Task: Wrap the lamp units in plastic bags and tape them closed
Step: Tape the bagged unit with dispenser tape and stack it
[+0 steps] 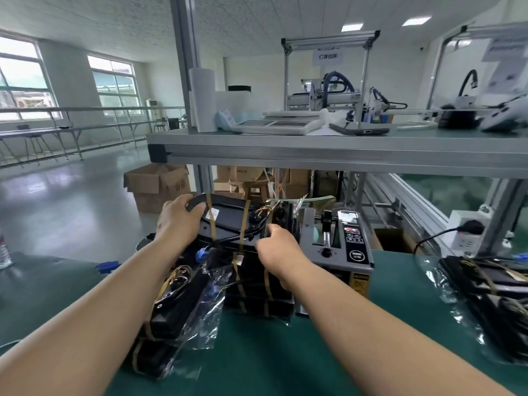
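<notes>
A black lamp unit (228,221) in clear plastic with brown tape bands lies on top of a stack of similar wrapped units (257,287) on the green table. My left hand (178,221) grips its left end, fingers curled over the edge. On its right near edge, my right hand (275,247) holds the unit, beside the wires. Another bagged lamp unit (174,304) lies tilted at the stack's left.
A grey tape dispenser machine (340,247) stands just right of the stack. More bagged lamp units (485,292) lie at the right edge. A shelf (314,155) overhangs the table (271,361). A power strip (468,232) and a water bottle (4,254) sit at the sides.
</notes>
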Demonstrator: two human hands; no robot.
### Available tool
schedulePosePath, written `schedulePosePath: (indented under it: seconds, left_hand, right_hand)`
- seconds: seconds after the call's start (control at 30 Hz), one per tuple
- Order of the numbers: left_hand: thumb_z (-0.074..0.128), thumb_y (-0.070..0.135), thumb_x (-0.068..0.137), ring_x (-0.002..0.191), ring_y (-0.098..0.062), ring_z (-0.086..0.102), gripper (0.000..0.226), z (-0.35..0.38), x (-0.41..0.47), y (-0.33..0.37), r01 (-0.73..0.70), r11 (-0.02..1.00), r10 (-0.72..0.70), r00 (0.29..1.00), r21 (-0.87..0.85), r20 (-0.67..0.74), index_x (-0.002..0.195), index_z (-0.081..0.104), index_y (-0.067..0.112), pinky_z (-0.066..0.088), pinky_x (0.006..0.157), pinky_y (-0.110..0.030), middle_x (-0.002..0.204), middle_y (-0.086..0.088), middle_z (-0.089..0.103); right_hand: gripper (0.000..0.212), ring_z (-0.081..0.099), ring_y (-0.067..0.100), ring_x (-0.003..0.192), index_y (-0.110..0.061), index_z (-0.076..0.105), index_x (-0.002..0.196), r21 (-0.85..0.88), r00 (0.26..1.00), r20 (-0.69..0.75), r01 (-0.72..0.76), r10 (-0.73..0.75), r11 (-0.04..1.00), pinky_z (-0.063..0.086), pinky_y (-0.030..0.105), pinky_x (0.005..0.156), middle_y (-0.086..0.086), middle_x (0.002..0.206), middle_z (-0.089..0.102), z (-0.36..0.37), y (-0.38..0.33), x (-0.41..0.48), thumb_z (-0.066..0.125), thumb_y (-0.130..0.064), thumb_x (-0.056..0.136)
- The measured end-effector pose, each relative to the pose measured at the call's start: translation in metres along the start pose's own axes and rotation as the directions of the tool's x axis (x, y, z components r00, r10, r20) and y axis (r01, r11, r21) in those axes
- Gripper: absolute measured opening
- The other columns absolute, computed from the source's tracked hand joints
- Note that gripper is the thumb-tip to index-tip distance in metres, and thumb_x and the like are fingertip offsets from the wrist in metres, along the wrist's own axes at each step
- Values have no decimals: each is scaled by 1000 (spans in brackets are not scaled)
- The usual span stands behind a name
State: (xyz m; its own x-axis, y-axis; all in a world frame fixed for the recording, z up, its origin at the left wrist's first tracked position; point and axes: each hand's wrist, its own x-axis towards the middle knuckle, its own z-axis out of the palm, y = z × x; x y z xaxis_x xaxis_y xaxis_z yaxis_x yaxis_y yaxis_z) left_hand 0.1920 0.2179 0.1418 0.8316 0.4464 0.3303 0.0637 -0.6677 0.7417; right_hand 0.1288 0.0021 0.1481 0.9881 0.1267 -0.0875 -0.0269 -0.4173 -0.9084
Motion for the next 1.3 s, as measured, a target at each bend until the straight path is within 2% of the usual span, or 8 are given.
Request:
schedulePosePath:
  seconds: [0.27, 0.4, 0.47, 0.53, 0.73, 0.93, 1.13, 1.3]
  left_hand:
    - [55, 67, 75, 125, -39, 49, 79, -11, -32, 17, 34, 999, -34, 998, -9, -43, 140, 49, 23, 40, 105, -57, 142, -15, 46]
    - [53, 60, 84, 130, -31, 43, 63, -7, -74, 64, -160, 980, 139, 976, -116, -169, 138, 47, 27, 37, 108, -53, 141, -8, 43]
    - [52, 54, 89, 126, -18, 41, 51, 6, -109, 96, -303, 934, 272, 947, -188, -173, 133, 51, 27, 34, 106, -42, 135, 3, 44]
    - [54, 49, 93, 118, -7, 40, 41, 27, -150, 126, -408, 875, 390, 913, -259, -118, 129, 53, 30, 32, 101, -32, 124, 13, 43]
    - [61, 36, 95, 127, -8, 41, 44, 134, -257, 191, -443, 793, 571, 779, -419, 257, 137, 50, 24, 29, 108, -23, 127, 14, 43]
    - [60, 45, 94, 137, -21, 39, 60, 234, -307, 237, -288, 899, 436, 653, -329, 620, 145, 41, 17, 30, 101, -26, 146, -4, 40]
    - [64, 54, 87, 132, -33, 47, 80, 304, -330, 263, 9, 993, 83, 630, -114, 772, 149, 35, 12, 41, 106, -37, 148, -14, 44]
    - [70, 55, 82, 120, -36, 57, 82, 335, -343, 269, 117, 993, -57, 633, -22, 772, 140, 46, 3, 50, 99, -43, 137, -19, 55]
  right_hand:
    - [57, 54, 6, 65, -22, 31, 154, 64, 991, -64, 120, -116, 991, 52, 27, 63, -2, 102, 57, -35, 29, -36, 48, -13, 100]
    - [53, 56, -7, 90, -23, 37, 152, 50, 971, -181, 167, -155, 985, 43, 0, 58, 0, 143, 50, -80, 59, -60, 48, -14, 101]
    - [52, 57, 4, 115, -24, 42, 149, 26, 946, -284, 174, -159, 984, 40, 2, 78, -3, 139, 53, -107, 74, -71, 49, -15, 99]
    - [50, 52, 10, 127, -23, 46, 146, 12, 912, -386, 157, -140, 988, 37, 16, 96, -3, 142, 54, -137, 91, -81, 50, -14, 97]
    - [49, 55, 16, 124, -17, 55, 140, -64, 773, -632, 23, -59, 998, 36, 19, 91, 3, 140, 59, -224, 150, -109, 54, -11, 91]
    - [35, 51, 30, 124, -11, 61, 125, -330, 706, -702, -206, -93, 921, 42, 38, 100, 10, 129, 62, -292, 217, -125, 59, -21, 91]
    - [71, -9, 23, 155, -26, 10, 160, -574, 842, -536, -422, 68, 702, 0, 56, 122, -2, 169, -4, -308, 280, -129, 35, -57, 101]
    - [67, -13, 26, 154, -25, 13, 159, -689, 871, -490, -407, 28, 600, -15, 56, 118, 1, 169, 2, -295, 312, -131, 17, -59, 102]
